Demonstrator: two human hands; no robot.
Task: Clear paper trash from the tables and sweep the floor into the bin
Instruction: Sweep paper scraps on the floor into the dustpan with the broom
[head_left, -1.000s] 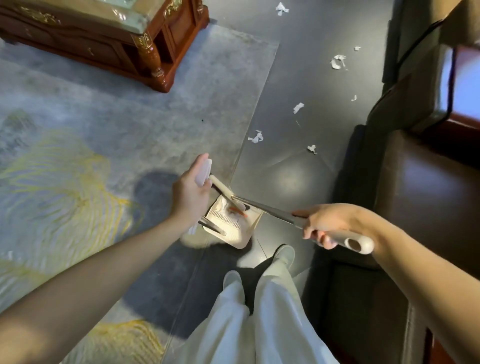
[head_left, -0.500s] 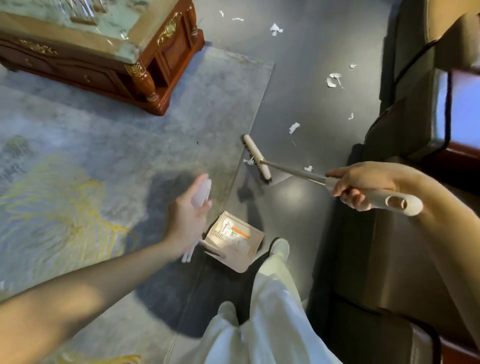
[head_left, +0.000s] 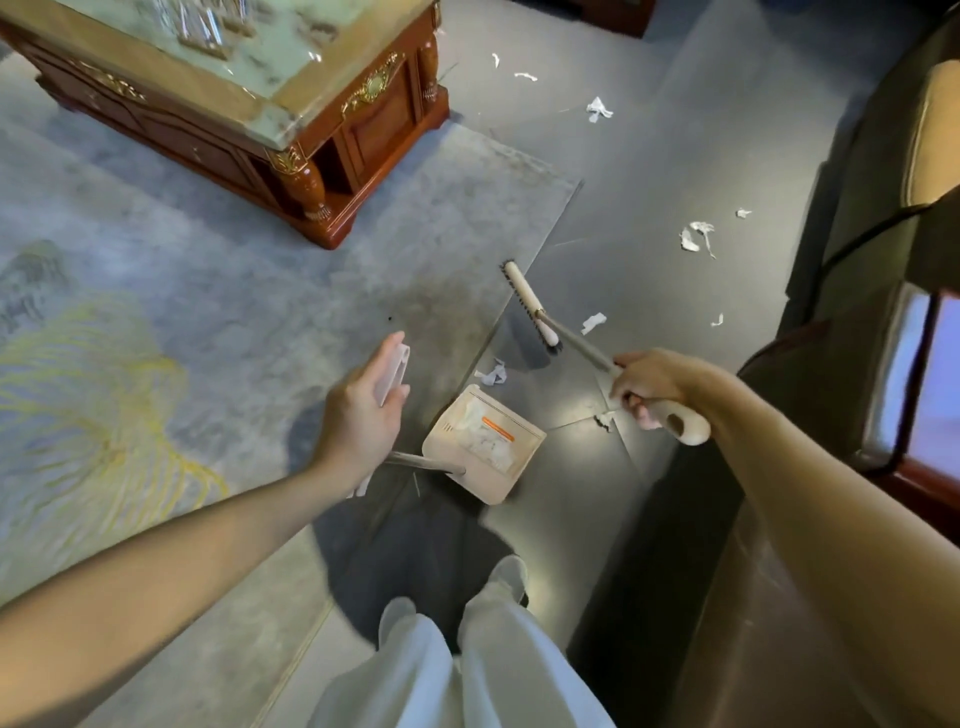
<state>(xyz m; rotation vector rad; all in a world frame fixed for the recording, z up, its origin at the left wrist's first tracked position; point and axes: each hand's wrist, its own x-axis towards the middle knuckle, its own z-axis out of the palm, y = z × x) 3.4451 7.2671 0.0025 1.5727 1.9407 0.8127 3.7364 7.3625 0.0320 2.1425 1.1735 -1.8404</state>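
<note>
My left hand (head_left: 358, 415) grips the pale handle of a long-stemmed beige dustpan (head_left: 485, 444), whose pan rests on the dark floor and holds white paper bits. My right hand (head_left: 652, 387) grips the cream handle of a broom; the broom head (head_left: 530, 306) sits on the floor at the rug's corner, beyond the pan. One paper scrap (head_left: 492, 375) lies between the broom head and the pan. More torn paper scraps (head_left: 695, 238) are scattered over the dark floor farther out, with another paper scrap (head_left: 593, 322) just right of the broom.
A grey rug with yellow pattern (head_left: 156, 322) covers the left floor. A carved wooden coffee table with a marble top (head_left: 249, 78) stands at the top left. A dark sofa (head_left: 857, 260) runs along the right. My legs in white trousers (head_left: 457, 660) are at the bottom.
The broom head left the dustpan and swung out over the floor to the rug's corner. The pan settled lower on the floor, and my view shifted forward.
</note>
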